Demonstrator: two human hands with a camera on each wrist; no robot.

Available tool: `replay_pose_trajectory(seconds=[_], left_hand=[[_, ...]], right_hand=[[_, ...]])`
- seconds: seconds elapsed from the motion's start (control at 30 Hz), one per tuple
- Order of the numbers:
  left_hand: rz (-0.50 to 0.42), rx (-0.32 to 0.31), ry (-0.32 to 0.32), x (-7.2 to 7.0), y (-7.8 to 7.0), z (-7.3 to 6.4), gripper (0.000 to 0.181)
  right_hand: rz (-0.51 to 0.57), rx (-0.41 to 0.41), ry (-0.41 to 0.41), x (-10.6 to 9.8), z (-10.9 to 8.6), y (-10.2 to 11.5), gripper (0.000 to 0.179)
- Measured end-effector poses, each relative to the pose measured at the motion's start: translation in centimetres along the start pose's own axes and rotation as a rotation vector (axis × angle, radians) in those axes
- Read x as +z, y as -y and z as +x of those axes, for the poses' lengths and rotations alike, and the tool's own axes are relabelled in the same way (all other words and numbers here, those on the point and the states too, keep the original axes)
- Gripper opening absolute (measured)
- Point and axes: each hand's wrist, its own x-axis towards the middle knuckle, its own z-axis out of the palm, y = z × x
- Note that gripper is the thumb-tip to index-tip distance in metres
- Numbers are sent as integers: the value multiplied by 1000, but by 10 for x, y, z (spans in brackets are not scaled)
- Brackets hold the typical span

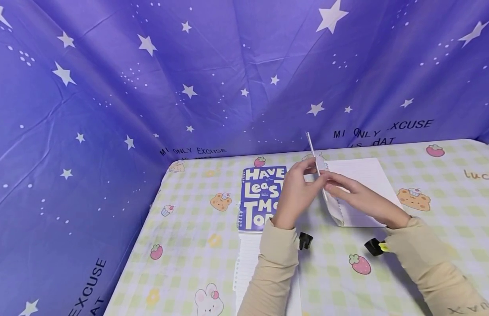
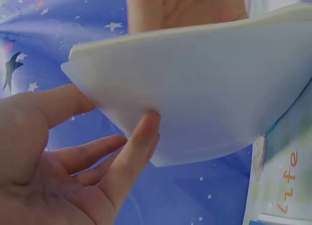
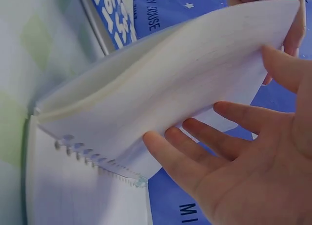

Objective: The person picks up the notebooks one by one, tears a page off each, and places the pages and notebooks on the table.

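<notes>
A spiral notebook lies opened on the table, a lined page facing up. Its cover and a stack of leaves stand nearly upright from the rings and bow. My left hand holds this raised stack by its outer part; in the left wrist view, one finger lies across the pale outer sheet and others pass behind it. From the other side my right hand touches the leaves, its fingers fairly straight along the page edge and the thumb on the paper.
Left of the hands lies a blue notebook with large white letters, partly covered by the left hand. Lined paper with punched holes extends below it, under the left sleeve. Behind the checked tablecloth hangs a blue star-patterned curtain.
</notes>
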Motion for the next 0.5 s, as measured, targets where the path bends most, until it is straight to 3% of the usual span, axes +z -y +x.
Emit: replay_pose_trajectory(seconds=[0.33, 0.5], left_hand=[[42, -69, -7, -15, 9, 3, 48], [52, -126, 21, -24, 17, 3, 49]], right_hand=[[-34, -77, 4, 14, 5, -6, 63], [-113, -125, 2, 19, 6, -8, 65]])
